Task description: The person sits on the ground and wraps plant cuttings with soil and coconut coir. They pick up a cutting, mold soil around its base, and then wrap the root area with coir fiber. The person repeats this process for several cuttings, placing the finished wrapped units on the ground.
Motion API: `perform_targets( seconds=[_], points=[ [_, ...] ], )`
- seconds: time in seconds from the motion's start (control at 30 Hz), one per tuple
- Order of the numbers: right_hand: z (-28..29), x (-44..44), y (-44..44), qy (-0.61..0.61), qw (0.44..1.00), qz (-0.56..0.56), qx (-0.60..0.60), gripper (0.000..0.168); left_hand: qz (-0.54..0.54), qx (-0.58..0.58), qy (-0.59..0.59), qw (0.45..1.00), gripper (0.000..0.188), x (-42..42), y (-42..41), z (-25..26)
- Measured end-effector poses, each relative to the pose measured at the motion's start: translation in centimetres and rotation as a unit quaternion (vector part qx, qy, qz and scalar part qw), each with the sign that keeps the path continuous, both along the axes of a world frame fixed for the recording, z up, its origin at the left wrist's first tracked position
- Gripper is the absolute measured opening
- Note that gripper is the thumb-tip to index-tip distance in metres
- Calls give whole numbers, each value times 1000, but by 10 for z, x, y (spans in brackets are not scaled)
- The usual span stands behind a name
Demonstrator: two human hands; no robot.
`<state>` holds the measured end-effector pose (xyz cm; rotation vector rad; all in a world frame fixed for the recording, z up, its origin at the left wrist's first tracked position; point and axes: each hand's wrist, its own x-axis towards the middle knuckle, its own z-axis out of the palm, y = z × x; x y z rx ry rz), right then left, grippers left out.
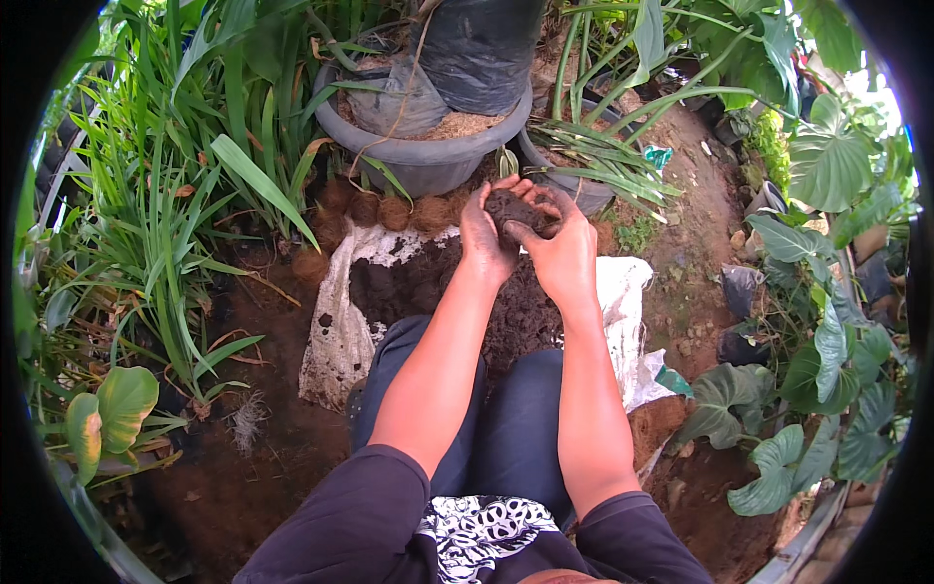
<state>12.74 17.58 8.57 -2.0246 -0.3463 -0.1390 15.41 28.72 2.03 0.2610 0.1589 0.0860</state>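
Note:
A clump of dark, moist soil (513,209) sits cupped between my two hands, raised above the ground. My left hand (484,232) supports it from the left and below, palm up. On the other side my right hand (560,237) curls over the clump, its thumb pressed against the near face. Beneath them a white woven sack (332,343) lies spread on the ground, bearing a heap of loose dark soil (408,281). Several brown fibrous balls (435,214) stand in a row along the sack's far edge. My forearms hide part of the heap.
A large grey plastic pot (416,160) with a black grow bag (478,55) stands just beyond the balls. Cut variegated leaves (606,164) lie over a smaller pot (584,193). Long-leaved plants (160,248) crowd the left; broad-leaved plants (730,405) and black bags (740,347) line the right.

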Motion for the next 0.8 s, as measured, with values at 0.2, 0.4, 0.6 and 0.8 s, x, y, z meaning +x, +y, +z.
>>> perform_targets(
  seconds=[0.2, 0.4, 0.6, 0.8],
  points=[
    [-10, 3, -3, 44, 998, 36, -12, 43, 61, -48, 32, 996, 45, -5, 10, 1],
    [-6, -3, 7, 10, 994, -40, -101, 34, 2, -27, 41, 999, 38, -9, 0, 2],
    [2, -4, 7, 22, 982, -82, -167, 35, -76, 21, 55, 995, 43, -13, -5, -13],
    [-5, 3, -10, -59, 992, -82, -78, 29, -18, -12, 33, 999, 48, -12, -8, 1]
  ],
)
